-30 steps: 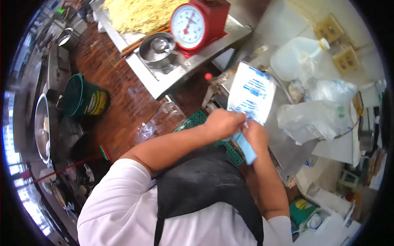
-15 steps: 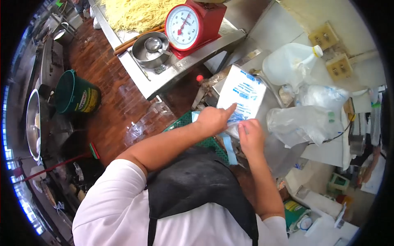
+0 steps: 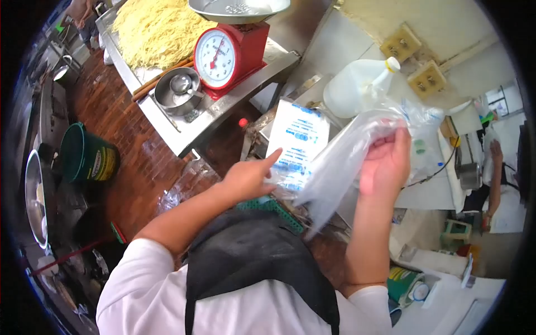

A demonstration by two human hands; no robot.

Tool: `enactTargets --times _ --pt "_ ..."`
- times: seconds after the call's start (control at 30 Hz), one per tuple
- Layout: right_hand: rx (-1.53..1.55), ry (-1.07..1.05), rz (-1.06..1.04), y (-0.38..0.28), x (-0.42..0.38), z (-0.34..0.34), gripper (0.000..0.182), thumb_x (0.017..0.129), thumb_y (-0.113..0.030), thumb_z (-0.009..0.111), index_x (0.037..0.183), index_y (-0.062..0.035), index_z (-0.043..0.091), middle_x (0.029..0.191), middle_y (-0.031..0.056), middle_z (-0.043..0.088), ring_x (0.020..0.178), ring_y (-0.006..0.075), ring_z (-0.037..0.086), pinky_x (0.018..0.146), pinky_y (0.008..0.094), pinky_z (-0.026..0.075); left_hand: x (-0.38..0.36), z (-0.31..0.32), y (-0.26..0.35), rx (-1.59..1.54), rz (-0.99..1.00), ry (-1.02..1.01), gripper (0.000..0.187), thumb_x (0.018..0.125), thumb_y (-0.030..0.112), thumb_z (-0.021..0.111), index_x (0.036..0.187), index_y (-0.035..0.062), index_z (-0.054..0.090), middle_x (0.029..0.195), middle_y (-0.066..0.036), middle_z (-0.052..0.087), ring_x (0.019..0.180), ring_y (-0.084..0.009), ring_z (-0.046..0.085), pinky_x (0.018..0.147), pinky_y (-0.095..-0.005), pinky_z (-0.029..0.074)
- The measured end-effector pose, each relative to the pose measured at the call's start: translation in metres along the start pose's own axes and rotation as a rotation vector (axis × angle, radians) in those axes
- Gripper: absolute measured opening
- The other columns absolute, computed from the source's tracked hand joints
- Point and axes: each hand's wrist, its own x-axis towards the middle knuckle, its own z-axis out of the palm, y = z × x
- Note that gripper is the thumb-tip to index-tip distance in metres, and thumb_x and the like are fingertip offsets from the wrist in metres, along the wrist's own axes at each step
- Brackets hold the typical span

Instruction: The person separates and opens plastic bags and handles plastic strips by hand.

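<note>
My left hand is over the lower left edge of a white pack of plastic bags with blue print. Its index finger is stretched out onto the pack, and nothing shows in its grasp. Held up to the right of the pack, my right hand has its fingers at the top of a clear plastic bag. The bag hangs slanting down and left, partly in front of the pack's right edge. Part of the right fingertips is seen through the plastic.
A red dial scale stands on a metal table with yellow noodles and a metal pot. Behind the bags is a white jug. A green bucket sits on the brick floor. Another person is at far right.
My right hand has moved up and right from the pack's lower edge, now with a clear plastic bag in it. My left hand stays by the pack. The whole view has shifted.
</note>
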Motion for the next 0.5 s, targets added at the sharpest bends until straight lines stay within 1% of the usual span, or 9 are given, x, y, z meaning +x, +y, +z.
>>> enactTargets --times 0.1,0.17,0.2,0.23,0.3,0.37,0.4,0.5 --pt "0.056 -0.05 0.077 0.022 0.022 -0.007 0.02 0.098 -0.024 0.052 0.11 -0.0078 0.052 0.103 0.0087 0.06 0.09 0.0202 0.059 0.08 0.0367 0.05 -0.034 -0.033 0.007 -0.167 0.166 -0.112 0.086 0.071 0.029 0.082 0.144 0.011 0.04 0.106 -0.013 0.069 0.089 -0.027 0.068 0.077 -0.0373 0.053" --pt "0.054 -0.074 0.084 0.034 0.031 0.0 0.025 0.098 -0.026 0.052 0.113 -0.006 0.049 0.106 0.0098 0.059 0.092 0.0219 0.06 0.08 0.0376 0.051 -0.039 -0.032 0.017 -0.564 0.279 -0.178 0.075 0.069 0.028 0.085 0.133 0.005 0.053 0.113 -0.015 0.067 0.098 -0.0208 0.066 0.084 -0.0317 0.05" --pt "0.066 -0.068 0.079 0.039 0.031 0.009 0.026 0.098 -0.026 0.052 0.114 -0.0055 0.049 0.107 0.0101 0.059 0.092 0.0222 0.06 0.08 0.038 0.052 -0.038 -0.024 0.024 -0.657 0.301 -0.141 0.07 0.068 0.026 0.087 0.128 0.0012 0.058 0.114 -0.015 0.067 0.106 -0.0176 0.063 0.09 -0.0296 0.048" --pt "0.078 -0.063 0.072 0.043 0.03 0.019 0.027 0.098 -0.026 0.052 0.115 -0.005 0.048 0.107 0.0104 0.058 0.092 0.0224 0.06 0.08 0.0384 0.052 -0.037 -0.031 0.039 -0.728 0.266 -0.171 0.069 0.069 0.025 0.087 0.127 0.0006 0.059 0.114 -0.016 0.067 0.109 -0.0189 0.062 0.093 -0.0304 0.046" --pt "0.011 0.006 -0.026 0.052 0.02 0.042 0.029 0.099 -0.026 0.052 0.115 -0.004 0.047 0.109 0.0104 0.057 0.095 0.0213 0.059 0.08 0.0385 0.053 -0.036 -0.035 0.056 -0.622 0.396 -0.03 0.062 0.071 0.023 0.085 0.123 -0.0001 0.061 0.111 -0.014 0.068 0.104 -0.0173 0.064 0.091 -0.0305 0.047" --pt "-0.042 0.057 -0.119 0.061 0.015 0.057 0.028 0.099 -0.026 0.052 0.115 -0.004 0.047 0.109 0.0094 0.057 0.096 0.0201 0.058 0.079 0.0377 0.053 -0.035 -0.042 0.071 -0.599 0.333 0.044 0.061 0.072 0.037 0.082 0.118 0.0019 0.063 0.105 -0.016 0.069 0.099 -0.026 0.066 0.088 -0.034 0.049" --pt "-0.095 0.075 -0.165 0.066 0.012 0.061 0.027 0.098 -0.025 0.053 0.114 -0.004 0.047 0.108 0.0078 0.057 0.097 0.0174 0.057 0.078 0.0345 0.052 -0.032 -0.044 0.077 -0.585 0.304 0.077 0.062 0.072 0.044 0.08 0.116 0.0028 0.063 0.102 -0.017 0.069 0.097 -0.0304 0.067 0.086 -0.0358 0.05" --pt "-0.228 0.079 -0.254 0.077 0.012 0.066 0.027 0.098 -0.026 0.053 0.114 -0.0043 0.047 0.108 0.0067 0.057 0.097 0.0155 0.057 0.078 0.0326 0.052 -0.017 -0.018 0.073 -0.835 0.181 0.147 0.05 0.08 0.039 0.076 0.113 0.0033 0.064 0.096 -0.014 0.07 0.091 -0.0261 0.068 0.082 -0.0348 0.05"
